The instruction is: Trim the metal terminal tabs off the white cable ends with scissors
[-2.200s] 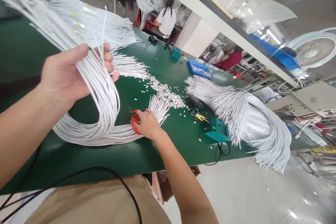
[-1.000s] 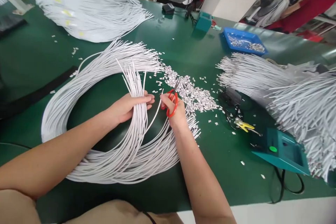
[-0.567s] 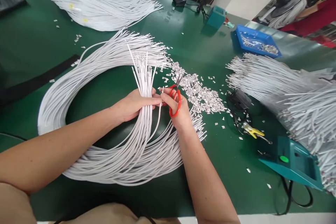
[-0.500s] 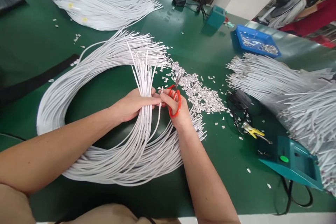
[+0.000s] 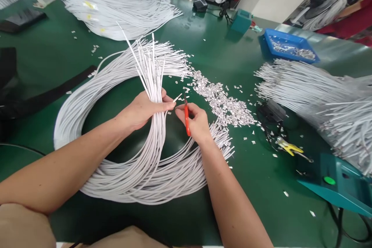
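Observation:
My left hand [image 5: 148,108] is closed round a bundle of white cables [image 5: 158,128], whose ends fan out above the fist. One cable end [image 5: 178,97] sticks out to the right past my left thumb. Just right of it, my right hand [image 5: 196,122] grips red-handled scissors [image 5: 186,120], their blades pointing up and away from me. A small gap lies between the right fingertips and the left thumb. Below and behind the hands, the rest of the white cable coil [image 5: 72,104] curves over the green table.
Small white scraps [image 5: 226,104] lie heaped right of the coil. A blue tray [image 5: 290,46] holds more scraps. More cable bundles [image 5: 116,4] lie at the back and right. A teal device [image 5: 340,186], yellow-handled pliers [image 5: 290,148] and a black strap [image 5: 58,89] are around. Other people sit beyond the table.
My right hand has drawn slightly away from the left, and the scissors have turned to an edge-on, upright position. The single cable end now leans right at my left thumb. The view has shifted a little.

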A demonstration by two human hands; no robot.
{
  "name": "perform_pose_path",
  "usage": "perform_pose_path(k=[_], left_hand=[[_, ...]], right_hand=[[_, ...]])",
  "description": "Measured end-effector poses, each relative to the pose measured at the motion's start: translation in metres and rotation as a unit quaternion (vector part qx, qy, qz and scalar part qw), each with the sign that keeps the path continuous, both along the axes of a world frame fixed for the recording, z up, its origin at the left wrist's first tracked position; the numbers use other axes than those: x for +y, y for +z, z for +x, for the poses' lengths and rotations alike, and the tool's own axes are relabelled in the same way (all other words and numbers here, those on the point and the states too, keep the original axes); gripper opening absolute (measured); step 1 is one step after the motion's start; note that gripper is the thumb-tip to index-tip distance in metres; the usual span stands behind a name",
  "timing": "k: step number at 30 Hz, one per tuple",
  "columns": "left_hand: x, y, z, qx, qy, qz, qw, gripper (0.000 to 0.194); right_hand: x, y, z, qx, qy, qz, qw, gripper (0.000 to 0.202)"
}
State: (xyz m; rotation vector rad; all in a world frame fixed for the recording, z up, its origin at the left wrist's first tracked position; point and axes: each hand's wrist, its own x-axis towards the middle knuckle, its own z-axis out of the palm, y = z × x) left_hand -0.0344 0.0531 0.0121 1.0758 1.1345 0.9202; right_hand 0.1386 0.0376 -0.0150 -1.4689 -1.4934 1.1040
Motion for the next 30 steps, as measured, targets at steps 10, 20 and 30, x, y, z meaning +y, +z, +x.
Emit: perform_pose_path(k=[10,20,30], left_hand=[[-0.002,0.002,-0.001,0.154,0.039,0.076,0.984,0.026],[-0.004,0.01,-0.002,0.25,0.018,0.091,0.964,0.02],[0.001,-0.001,-0.003,0.135,-0.001,0.07,0.988,0.028]], right_hand=[[0.0,-0.003,-0.001,-0.181,0.03,0.083,0.979,0.027],[0.001,-0.002,0.003,-0.271,0.032,0.109,0.956,0.025],[0.002,-0.001,0.005,-0.263,0.022,0.133,0.955,0.027]])
